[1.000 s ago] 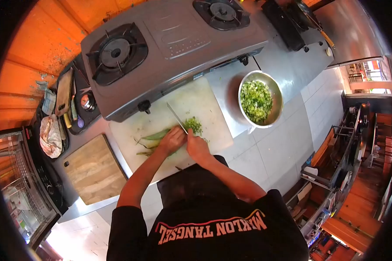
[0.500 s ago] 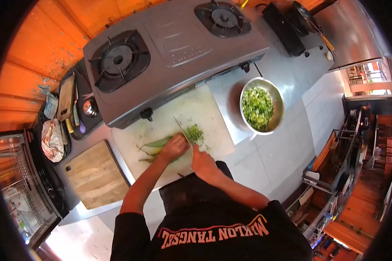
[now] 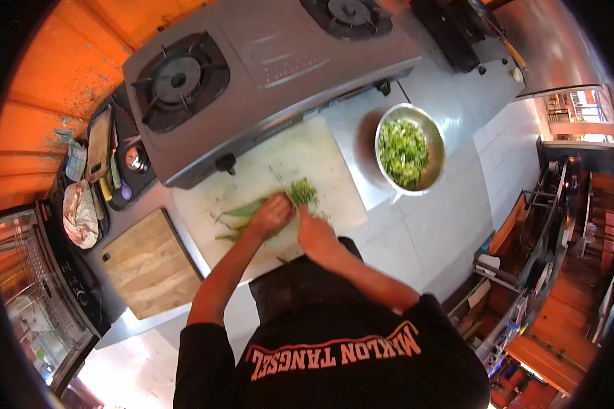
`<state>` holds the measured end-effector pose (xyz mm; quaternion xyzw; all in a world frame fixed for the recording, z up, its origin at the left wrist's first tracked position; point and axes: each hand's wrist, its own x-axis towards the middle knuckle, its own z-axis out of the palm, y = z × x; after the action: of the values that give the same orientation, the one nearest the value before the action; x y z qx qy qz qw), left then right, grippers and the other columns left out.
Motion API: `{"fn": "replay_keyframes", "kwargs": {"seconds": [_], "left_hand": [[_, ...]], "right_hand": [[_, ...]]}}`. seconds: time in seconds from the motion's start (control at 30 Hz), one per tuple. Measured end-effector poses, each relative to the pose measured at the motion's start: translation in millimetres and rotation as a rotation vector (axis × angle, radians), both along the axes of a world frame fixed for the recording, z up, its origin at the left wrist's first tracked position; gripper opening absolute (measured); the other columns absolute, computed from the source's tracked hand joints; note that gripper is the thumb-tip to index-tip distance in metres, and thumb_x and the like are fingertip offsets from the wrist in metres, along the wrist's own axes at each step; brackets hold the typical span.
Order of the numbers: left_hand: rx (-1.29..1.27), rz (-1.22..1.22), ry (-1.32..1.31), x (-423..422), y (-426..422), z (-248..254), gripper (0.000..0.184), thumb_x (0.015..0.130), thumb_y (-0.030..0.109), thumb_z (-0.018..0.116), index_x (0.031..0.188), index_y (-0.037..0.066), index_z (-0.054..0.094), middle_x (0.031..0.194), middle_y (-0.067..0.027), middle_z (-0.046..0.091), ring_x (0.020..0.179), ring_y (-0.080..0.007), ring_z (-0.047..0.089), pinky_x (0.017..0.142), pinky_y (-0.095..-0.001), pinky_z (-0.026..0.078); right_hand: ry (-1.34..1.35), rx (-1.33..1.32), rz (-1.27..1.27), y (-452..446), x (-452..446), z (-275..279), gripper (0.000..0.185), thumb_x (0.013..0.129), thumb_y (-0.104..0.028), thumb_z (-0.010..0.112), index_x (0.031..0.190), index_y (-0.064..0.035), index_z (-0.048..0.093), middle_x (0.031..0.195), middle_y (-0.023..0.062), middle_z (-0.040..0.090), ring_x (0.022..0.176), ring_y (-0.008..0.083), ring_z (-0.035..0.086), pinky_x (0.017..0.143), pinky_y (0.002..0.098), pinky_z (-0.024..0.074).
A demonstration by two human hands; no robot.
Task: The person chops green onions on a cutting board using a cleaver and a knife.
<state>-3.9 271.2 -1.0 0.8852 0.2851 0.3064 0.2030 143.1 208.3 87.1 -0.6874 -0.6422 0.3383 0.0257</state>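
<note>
On a white cutting board (image 3: 338,160), my left hand (image 3: 271,215) is closed around a bunch of long green stalks (image 3: 235,220), likely spring onions. Their leafy ends fan out to the left across the board. My right hand (image 3: 318,238) grips a knife (image 3: 293,200), its thin blade smeared and close against the left hand's fingers. Just beyond the blade lies a small heap of chopped greens (image 3: 303,192). To the right of the board, a metal bowl (image 3: 438,167) holds more chopped greens (image 3: 402,153).
A two-burner stove (image 3: 266,61) borders the board's far side. Left of it lie a wooden board (image 3: 147,266) and a dark tray (image 3: 133,194) with utensils. A crumpled cloth (image 3: 80,215) sits farther left. Dark pans (image 3: 450,37) stand at the back right.
The view has tilted slightly, so the stove and board appear higher. The knife blade stands out less beside my left fingers. Both hands keep their grips.
</note>
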Motion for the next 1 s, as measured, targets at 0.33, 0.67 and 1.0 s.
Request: {"fn": "replay_keyframes", "kwargs": {"seconds": [0.33,0.67,1.0], "left_hand": [[0.051,0.003,0.023,4,17,-9,0.026,0.07,0.007,0.071,0.093,-0.002,0.062,0.092,-0.0139,0.06,0.093,-0.0332,0.058,0.084,-0.0418,0.05],[0.103,0.029,-0.041,3,4,1,0.016,0.071,0.005,0.071,0.082,-0.001,0.061,0.094,-0.0135,0.062,0.093,-0.0298,0.06,0.086,-0.039,0.05],[0.056,0.01,0.04,-2,-11,-1,0.014,0.072,0.006,0.069,0.082,-0.001,0.062,0.089,-0.0131,0.061,0.088,-0.0296,0.059,0.082,-0.0379,0.051]], "right_hand": [[-0.001,-0.009,0.001,-1,3,30,0.039,0.083,-0.005,0.047,0.119,0.0081,0.04,0.073,0.032,0.061,0.07,0.0485,0.063,0.065,0.0584,0.0495],[0.038,-0.05,-0.033,4,1,19,0.035,0.084,-0.001,0.044,0.118,0.0081,0.043,0.077,0.0319,0.061,0.074,0.0475,0.063,0.065,0.0546,0.0514],[0.011,0.013,-0.038,0,-2,0,0.031,0.087,-0.005,0.046,0.116,0.0055,0.044,0.079,0.0297,0.063,0.075,0.0454,0.064,0.066,0.0535,0.0519]]}}
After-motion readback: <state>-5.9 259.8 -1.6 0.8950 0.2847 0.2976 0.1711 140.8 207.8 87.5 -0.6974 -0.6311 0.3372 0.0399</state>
